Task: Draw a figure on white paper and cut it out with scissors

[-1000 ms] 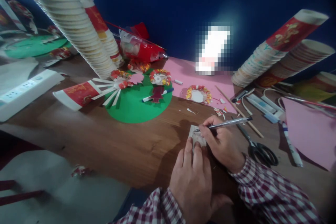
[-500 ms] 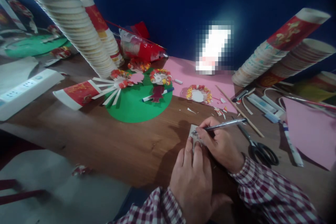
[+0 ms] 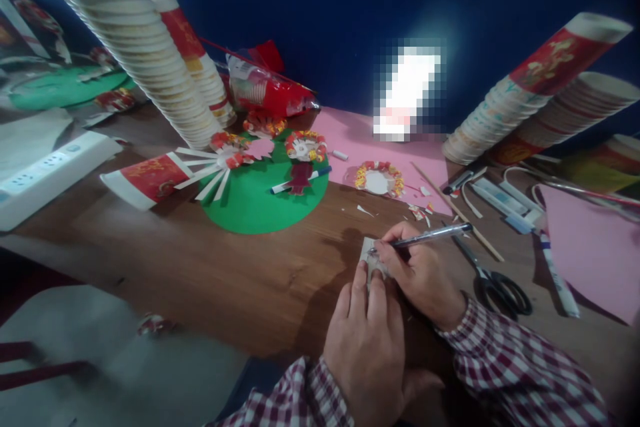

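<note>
We see a brown wooden table [image 3: 200,273] against a dark blue wall [image 3: 310,13]. The left hand [image 3: 365,340] lies flat with its fingers stretched out, the fingertips resting on a small pale piece of paper [image 3: 368,247] on the tabletop. The right hand [image 3: 425,280] pinches a slim pen [image 3: 435,235], its tip at that piece. Just right of this hand we find black-handled scissors [image 3: 483,275]. Beyond, a red-and-yellow ring [image 3: 360,177] rests partly on a pink sheet [image 3: 345,127], and to the left we see a green disc [image 3: 260,217].
</note>
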Demonstrator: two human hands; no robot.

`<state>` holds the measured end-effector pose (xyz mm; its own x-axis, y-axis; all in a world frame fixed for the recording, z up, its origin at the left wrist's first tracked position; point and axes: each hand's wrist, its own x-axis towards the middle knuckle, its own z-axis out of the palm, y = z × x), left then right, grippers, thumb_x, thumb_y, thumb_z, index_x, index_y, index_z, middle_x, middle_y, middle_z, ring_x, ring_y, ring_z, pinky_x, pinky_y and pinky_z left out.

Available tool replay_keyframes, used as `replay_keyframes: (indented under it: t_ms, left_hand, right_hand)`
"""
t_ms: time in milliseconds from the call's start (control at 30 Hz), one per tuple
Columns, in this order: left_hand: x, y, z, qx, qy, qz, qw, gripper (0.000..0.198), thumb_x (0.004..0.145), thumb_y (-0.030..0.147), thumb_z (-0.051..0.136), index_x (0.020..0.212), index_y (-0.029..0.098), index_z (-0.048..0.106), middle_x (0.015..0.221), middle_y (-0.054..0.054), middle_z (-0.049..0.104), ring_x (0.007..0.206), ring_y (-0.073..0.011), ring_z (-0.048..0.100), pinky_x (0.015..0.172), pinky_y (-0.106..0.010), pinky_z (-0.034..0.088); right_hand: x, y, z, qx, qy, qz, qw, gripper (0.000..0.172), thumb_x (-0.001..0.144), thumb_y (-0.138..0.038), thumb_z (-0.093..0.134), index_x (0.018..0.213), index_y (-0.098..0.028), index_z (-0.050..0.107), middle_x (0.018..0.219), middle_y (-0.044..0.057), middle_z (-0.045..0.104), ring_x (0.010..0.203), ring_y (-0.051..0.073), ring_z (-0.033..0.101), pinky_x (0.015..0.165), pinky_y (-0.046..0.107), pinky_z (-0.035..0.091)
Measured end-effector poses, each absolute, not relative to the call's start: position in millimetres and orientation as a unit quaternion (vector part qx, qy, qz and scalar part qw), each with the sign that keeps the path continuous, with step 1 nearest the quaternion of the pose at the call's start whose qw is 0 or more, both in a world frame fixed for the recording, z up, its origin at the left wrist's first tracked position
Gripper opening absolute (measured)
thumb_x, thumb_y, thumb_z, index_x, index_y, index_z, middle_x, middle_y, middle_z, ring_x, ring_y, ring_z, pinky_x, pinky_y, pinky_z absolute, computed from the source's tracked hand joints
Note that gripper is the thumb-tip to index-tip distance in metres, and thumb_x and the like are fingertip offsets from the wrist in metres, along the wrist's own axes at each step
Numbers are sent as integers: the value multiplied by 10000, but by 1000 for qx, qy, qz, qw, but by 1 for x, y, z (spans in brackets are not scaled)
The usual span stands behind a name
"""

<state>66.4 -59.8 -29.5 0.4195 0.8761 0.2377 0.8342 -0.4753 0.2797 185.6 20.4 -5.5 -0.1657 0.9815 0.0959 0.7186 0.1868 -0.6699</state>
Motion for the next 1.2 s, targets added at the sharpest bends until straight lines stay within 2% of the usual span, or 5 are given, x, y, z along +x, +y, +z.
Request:
replay_keyframes:
  t_ms: [567, 1200]
  left_hand:
    - [68, -62, -32, 834, 515, 189, 48, 878, 717, 739, 283, 1229, 49, 466, 1277, -193, 425, 1264, -382, 257, 970, -476, 308]
    - [67, -62, -31, 836, 516, 182, 42, 871, 749, 710, 258, 1267, 27, 417, 1317, -190, 385, 1273, -366, 245, 976, -459, 295]
  right_hand:
    - [186, 19, -7, -569, -726, 260, 287, 156, 870, -314, 461, 773, -197, 495, 664, -13, 557, 598, 126, 541, 581, 234, 399]
    - [187, 19, -11, -568, -730, 275, 263, 163, 868, -352, 464, 804, -206, 493, 690, -13, 580, 645, 137, 564, 606, 245, 406]
